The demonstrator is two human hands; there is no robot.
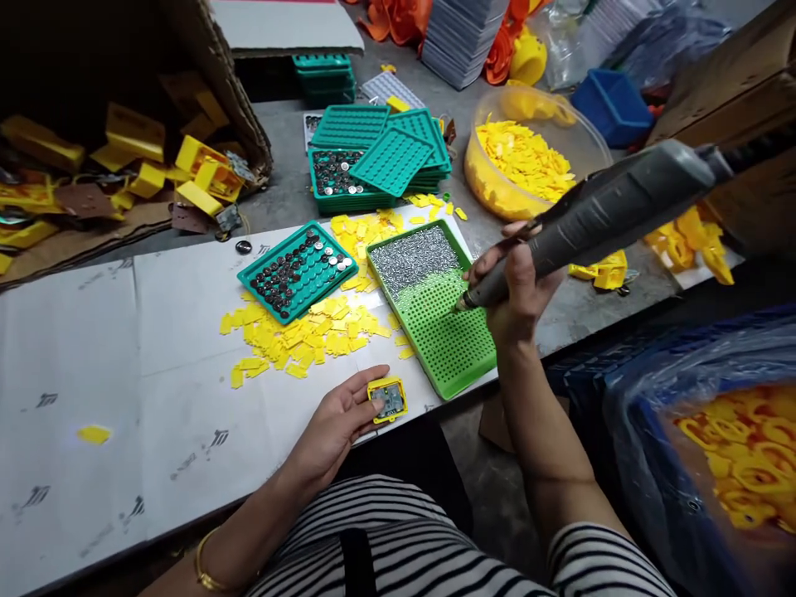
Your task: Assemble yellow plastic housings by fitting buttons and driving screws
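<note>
My left hand [332,427] grips a small yellow plastic housing [386,399] near the table's front edge; a grey circuit part shows inside it. In my right hand [526,286] is a dark grey electric screwdriver [615,207], held at a slant. Its tip is over the holed lower half of a green screw tray [444,348]; whether it touches the tray or a screw I cannot tell. Many small silver screws [416,259] fill the tray's far half. Left of it, a teal tray [298,269] with round black and silver pieces rests among loose yellow plastic pieces [311,332].
Teal trays [373,170] are stacked at the back. A clear round tub [478,178] of yellow pieces stands behind the screw tray. At left, a cardboard box [249,124] contains yellow housings. A lined blue crate [647,448] of yellow-orange parts stands at lower right.
</note>
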